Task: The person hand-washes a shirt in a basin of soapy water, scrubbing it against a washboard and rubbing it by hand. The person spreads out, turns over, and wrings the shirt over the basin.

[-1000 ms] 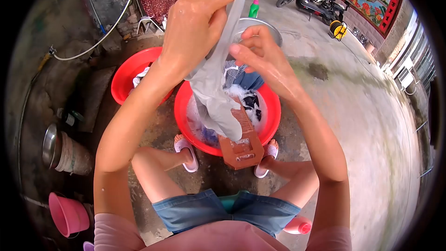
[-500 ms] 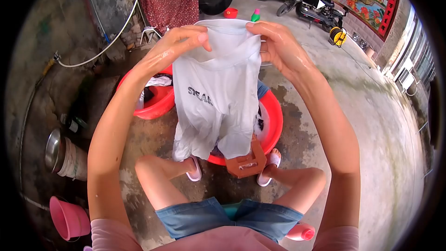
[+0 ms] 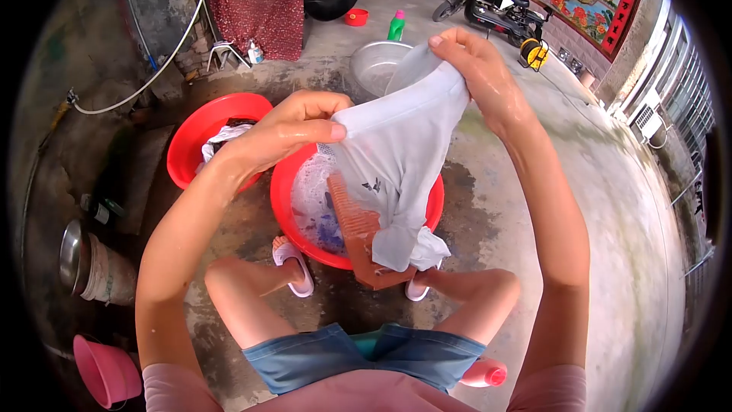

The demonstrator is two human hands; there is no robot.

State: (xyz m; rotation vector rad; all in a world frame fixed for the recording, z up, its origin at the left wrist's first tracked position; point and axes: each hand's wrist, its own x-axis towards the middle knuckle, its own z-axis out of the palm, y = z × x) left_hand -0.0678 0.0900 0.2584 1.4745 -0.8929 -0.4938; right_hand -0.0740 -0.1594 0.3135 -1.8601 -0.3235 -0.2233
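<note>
A wet white T-shirt [image 3: 404,137] hangs between my two raised hands, stretched along its neckband. My left hand [image 3: 293,131] pinches one side of the neckband, and my right hand [image 3: 479,69] grips the other side, higher up. Part of the shirt's dark print shows among the folds. Below it stands a red basin [image 3: 280,206] of sudsy water, partly covered by the cloth. A brown washboard [image 3: 351,221] leans in that basin, its lower end over the rim between my feet. The shirt's lower end hangs in front of the board.
Another red basin [image 3: 183,141] with clothes stands at left, and a metal basin [image 3: 366,61] sits behind the shirt. Near it is a green bottle [image 3: 396,28]. A pink bucket [image 3: 107,370] is at lower left, a pink bottle [image 3: 482,373] beside my seat. Farther back stands a scooter [image 3: 496,11].
The shirt has swung right and turned, its neckband now slanting up to the right. My left hand has dropped lower. The washboard and sudsy water have come into fuller view.
</note>
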